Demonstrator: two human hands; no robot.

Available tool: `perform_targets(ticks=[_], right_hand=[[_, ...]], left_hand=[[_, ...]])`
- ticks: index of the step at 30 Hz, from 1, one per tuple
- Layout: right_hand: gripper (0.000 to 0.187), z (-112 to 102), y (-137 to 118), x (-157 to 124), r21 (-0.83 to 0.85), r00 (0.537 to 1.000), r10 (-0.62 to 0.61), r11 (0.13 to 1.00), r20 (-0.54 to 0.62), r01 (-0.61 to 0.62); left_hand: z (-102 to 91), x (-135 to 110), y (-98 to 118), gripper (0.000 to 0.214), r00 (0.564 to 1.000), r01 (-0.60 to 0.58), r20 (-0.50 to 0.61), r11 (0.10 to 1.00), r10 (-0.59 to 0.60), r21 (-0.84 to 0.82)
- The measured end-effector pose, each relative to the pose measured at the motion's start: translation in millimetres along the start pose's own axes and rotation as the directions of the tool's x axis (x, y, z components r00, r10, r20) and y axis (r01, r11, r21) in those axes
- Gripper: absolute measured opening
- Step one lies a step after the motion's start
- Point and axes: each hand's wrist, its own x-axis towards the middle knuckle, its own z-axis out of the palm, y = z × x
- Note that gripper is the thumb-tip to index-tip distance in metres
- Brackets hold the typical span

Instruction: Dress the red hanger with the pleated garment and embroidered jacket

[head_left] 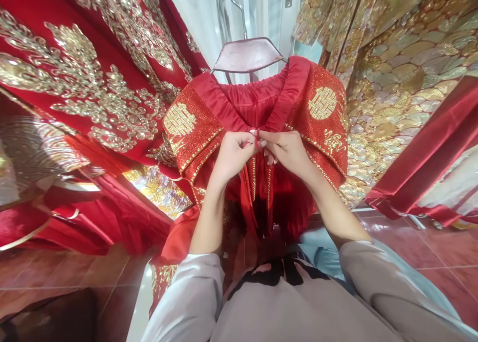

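A red jacket point(321, 113) with gold embroidery hangs in front of me on a dark red hanger point(247, 54). Its collar lies open, showing the red lining. My left hand point(233, 155) and my right hand point(287, 150) meet at the jacket's front opening, just below the collar. Both are closed in a pinch on the two front edges, around a small fastening that the fingertips mostly hide. The jacket's front falls straight down between my forearms.
More red and gold embroidered garments point(93, 93) hang close on the left, and gold scaled ones point(403, 63) on the right. A red satin sleeve point(429, 153) crosses the right side. The floor is red-brown tile point(429, 252).
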Motion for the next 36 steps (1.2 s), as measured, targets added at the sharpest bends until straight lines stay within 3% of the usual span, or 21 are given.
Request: perform_targets(ticks=[5, 10, 13, 16, 18, 20, 23, 25, 27, 29, 31, 33, 36], right_hand=[[0.021, -8, -3, 0, -0.25, 0.981, -0.195, 0.95, -0.002, 0.188], [0.016, -10, -7, 3, -0.348, 0.954, -0.301, 0.895, -0.01, 0.279], [0.014, -14, 0, 2, -0.436, 0.959, -0.279, 0.871, -0.06, 0.226], [0.011, -26, 14, 2, -0.558, 0.943, -0.216, 0.829, -0.254, 0.04], [0.012, -33, 22, 2, -0.554, 0.919, -0.161, 0.829, -0.359, -0.071], [0.012, -34, 24, 2, -0.426, 0.913, -0.081, 0.898, -0.4, -0.107], [0.012, -26, 17, 5, 0.039, 0.921, 0.126, 0.992, -0.37, -0.12], [0.016, -18, 9, 7, 0.364, 0.921, 0.272, 0.917, -0.278, -0.161], [0.02, -13, 3, 10, 0.563, 0.911, 0.366, 0.801, -0.187, -0.206], [0.023, -12, 0, 12, 0.66, 0.902, 0.411, 0.715, -0.133, -0.229], [0.026, -16, 1, 12, 0.691, 0.898, 0.424, 0.683, -0.114, -0.235], [0.028, -21, 4, 11, 0.662, 0.896, 0.422, 0.712, -0.139, -0.233], [0.028, -31, 11, 7, 0.546, 0.896, 0.39, 0.809, -0.215, -0.221]], left_hand=[[-8.8, -4, 0, 0.035, 0.986, -0.106, 0.145, 0.971, 0.075, 0.216], [-5.7, -8, 2, 0.028, 0.962, -0.268, 0.031, 0.917, 0.271, 0.294], [-10.3, -12, -1, 0.019, 0.933, -0.291, -0.077, 0.861, 0.353, 0.417], [-21.6, -14, -8, 0.017, 0.909, -0.168, -0.227, 0.808, 0.348, 0.565], [-26.2, -14, -14, 0.019, 0.899, -0.115, -0.284, 0.805, 0.334, 0.582], [-25.2, -12, -20, 0.019, 0.897, -0.136, -0.299, 0.847, 0.325, 0.514], [-15.4, -8, -23, 0.013, 0.914, -0.154, -0.341, 0.966, 0.22, 0.21], [-7.5, -5, -20, 0.01, 0.948, -0.086, -0.313, 0.994, 0.059, -0.071], [-1.0, -2, -16, 0.013, 0.966, 0.004, -0.246, 0.958, -0.078, -0.288], [3.1, 0, -11, 0.019, 0.967, 0.047, -0.211, 0.914, -0.143, -0.403], [4.1, 1, -10, 0.026, 0.967, 0.055, -0.198, 0.894, -0.158, -0.446], [1.7, 1, -11, 0.032, 0.971, 0.045, -0.195, 0.904, -0.14, -0.425], [-6.2, 0, -15, 0.034, 0.968, 0.018, -0.238, 0.963, -0.085, -0.269]])
